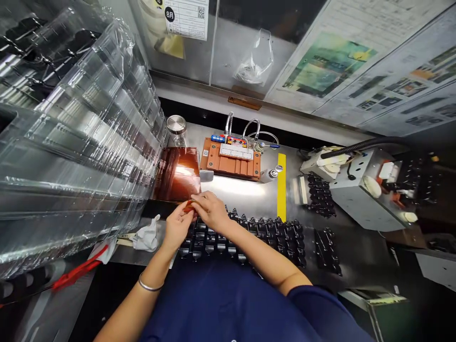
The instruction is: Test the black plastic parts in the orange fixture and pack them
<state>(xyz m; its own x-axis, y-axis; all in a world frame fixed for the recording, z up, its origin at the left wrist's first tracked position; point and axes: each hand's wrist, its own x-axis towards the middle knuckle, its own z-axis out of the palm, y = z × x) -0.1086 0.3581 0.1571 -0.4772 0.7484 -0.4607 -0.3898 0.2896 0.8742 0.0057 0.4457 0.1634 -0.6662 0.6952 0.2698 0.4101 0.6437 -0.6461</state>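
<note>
My left hand [179, 225] and my right hand [211, 210] meet in front of my chest, fingers pinched together on a small orange-brown piece [188, 206]. Just beyond them lies a stack of shiny amber film sheets [178, 175]. Under and to the right of my hands, black moulded parts [267, 232] stand in rows on the metal bench [245, 194]. Behind is an orange-brown fixture block [233, 167] with a white perforated bar [236, 152] on top. The details of the small piece are hidden by my fingers.
Tall stacks of clear plastic trays [96, 142] rise at the left. A white glove [147, 236] lies near my left wrist. A lidded jar [176, 128] stands at the back. Yellow tape [281, 185] crosses the bench; a grey machine [363, 190] sits at the right.
</note>
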